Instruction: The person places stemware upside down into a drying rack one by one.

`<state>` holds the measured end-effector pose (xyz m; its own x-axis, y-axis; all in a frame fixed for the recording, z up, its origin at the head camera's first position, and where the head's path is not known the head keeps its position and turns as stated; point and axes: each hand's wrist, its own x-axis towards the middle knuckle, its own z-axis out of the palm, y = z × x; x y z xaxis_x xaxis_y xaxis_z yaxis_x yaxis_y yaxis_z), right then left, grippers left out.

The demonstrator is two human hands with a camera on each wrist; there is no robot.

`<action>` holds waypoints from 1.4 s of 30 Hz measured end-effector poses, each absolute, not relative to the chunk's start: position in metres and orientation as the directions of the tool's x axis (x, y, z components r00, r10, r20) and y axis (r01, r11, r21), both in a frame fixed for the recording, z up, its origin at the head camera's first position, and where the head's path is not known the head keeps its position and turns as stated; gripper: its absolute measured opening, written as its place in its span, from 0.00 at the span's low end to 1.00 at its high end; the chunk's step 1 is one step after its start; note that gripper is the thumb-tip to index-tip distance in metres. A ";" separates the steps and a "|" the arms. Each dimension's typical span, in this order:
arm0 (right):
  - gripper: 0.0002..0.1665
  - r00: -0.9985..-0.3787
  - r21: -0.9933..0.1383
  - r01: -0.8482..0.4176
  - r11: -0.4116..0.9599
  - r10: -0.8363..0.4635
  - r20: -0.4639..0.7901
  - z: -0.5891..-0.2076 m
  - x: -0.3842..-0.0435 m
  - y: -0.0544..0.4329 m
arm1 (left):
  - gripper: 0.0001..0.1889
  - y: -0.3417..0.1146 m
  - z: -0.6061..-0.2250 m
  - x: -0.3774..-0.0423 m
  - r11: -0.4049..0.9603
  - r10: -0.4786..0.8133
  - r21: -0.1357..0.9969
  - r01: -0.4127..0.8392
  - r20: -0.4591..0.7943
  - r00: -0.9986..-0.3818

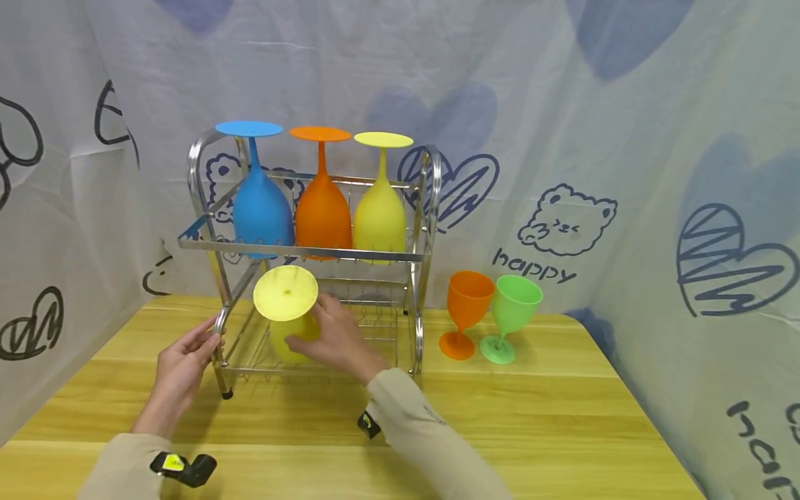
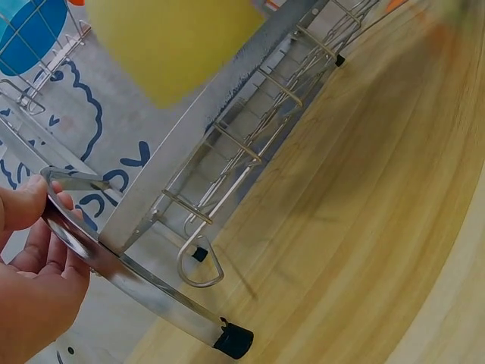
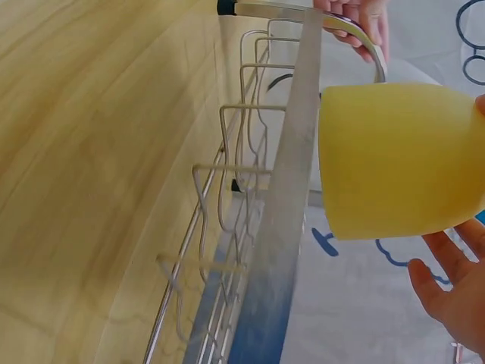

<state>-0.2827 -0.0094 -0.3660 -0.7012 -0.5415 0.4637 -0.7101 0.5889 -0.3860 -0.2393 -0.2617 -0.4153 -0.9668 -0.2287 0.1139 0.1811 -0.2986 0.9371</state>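
My right hand (image 1: 340, 337) holds a yellow goblet (image 1: 285, 298) upside down by its bowl, with the foot facing up. In the right wrist view, the goblet's rim (image 3: 327, 163) hangs beside the lower front rail of a two-tier metal wire rack (image 3: 284, 189), fingers (image 3: 447, 262) against the bowl. My left hand (image 1: 180, 364) grips the rack's curved left upright, thumb on one side and fingers on the other in the left wrist view. On the upper tier, a blue goblet (image 1: 262, 215), an orange goblet (image 1: 323, 215) and another yellow goblet (image 1: 380, 215) stand inverted in a row.
Right of the rack, an orange goblet (image 1: 469, 295) and a green goblet (image 1: 515, 305) stand upright side by side on the wooden table (image 1: 562, 410). Behind them hangs a pale cloth (image 1: 537, 104) printed with hearts and bears. The rack's feet have black caps (image 2: 233, 341).
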 end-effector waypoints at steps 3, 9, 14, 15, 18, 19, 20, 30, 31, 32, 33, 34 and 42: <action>0.41 -0.702 -0.369 -0.711 0.599 -0.569 0.428 -0.367 -0.287 -0.021 | 0.17 -0.262 -0.415 -0.239 -0.307 -0.228 0.935 0.175 0.107 -0.968; 0.39 -0.714 -0.428 -0.699 0.573 -0.593 0.371 -0.371 -0.292 -0.037 | 0.18 -0.263 -0.416 -0.238 -0.301 -0.236 0.941 0.157 0.086 -0.968; 0.39 -0.743 -0.528 -0.660 0.534 -0.566 0.357 -0.376 -0.299 -0.045 | 0.17 -0.262 -0.416 -0.240 -0.267 -0.241 0.950 0.164 0.098 -0.966; 0.39 -0.751 -0.549 -0.649 0.527 -0.560 0.350 -0.377 -0.301 -0.046 | 0.17 -0.262 -0.416 -0.240 -0.265 -0.241 0.950 0.166 0.101 -0.965; 0.37 -0.778 -0.589 -0.610 0.530 -0.542 0.318 -0.380 -0.303 -0.048 | 0.17 -0.262 -0.417 -0.239 -0.262 -0.241 0.950 0.172 0.108 -0.965; 0.37 -0.783 -0.597 -0.602 0.531 -0.541 0.309 -0.381 -0.303 -0.049 | 0.17 -0.262 -0.417 -0.239 -0.258 -0.240 0.950 0.173 0.111 -0.964; 0.36 -0.786 -0.602 -0.595 0.533 -0.541 0.298 -0.381 -0.303 -0.049 | 0.17 -0.262 -0.417 -0.239 -0.258 -0.240 0.950 0.174 0.111 -0.964; 0.36 -0.825 -0.662 -0.513 0.547 -0.529 0.202 -0.387 -0.304 -0.048 | 0.17 -0.262 -0.417 -0.241 -0.246 -0.243 0.954 0.172 0.112 -0.964; 0.36 -0.823 -0.664 -0.512 0.544 -0.531 0.200 -0.387 -0.304 -0.048 | 0.17 -0.262 -0.417 -0.241 -0.247 -0.243 0.953 0.174 0.113 -0.963; 0.36 -0.822 -0.668 -0.512 0.540 -0.533 0.199 -0.387 -0.305 -0.048 | 0.17 -0.262 -0.416 -0.241 -0.244 -0.243 0.954 0.175 0.115 -0.963; 0.36 -0.821 -0.671 -0.511 0.537 -0.537 0.195 -0.387 -0.305 -0.047 | 0.16 -0.262 -0.416 -0.241 -0.244 -0.242 0.953 0.177 0.117 -0.963; 0.36 -0.819 -0.674 -0.511 0.534 -0.540 0.192 -0.387 -0.305 -0.047 | 0.16 -0.262 -0.416 -0.241 -0.240 -0.240 0.954 0.178 0.119 -0.963; 0.39 -0.816 -0.708 -0.478 0.519 -0.561 0.140 -0.389 -0.308 -0.045 | 0.18 -0.263 -0.417 -0.239 -0.227 -0.241 0.960 0.162 0.106 -0.965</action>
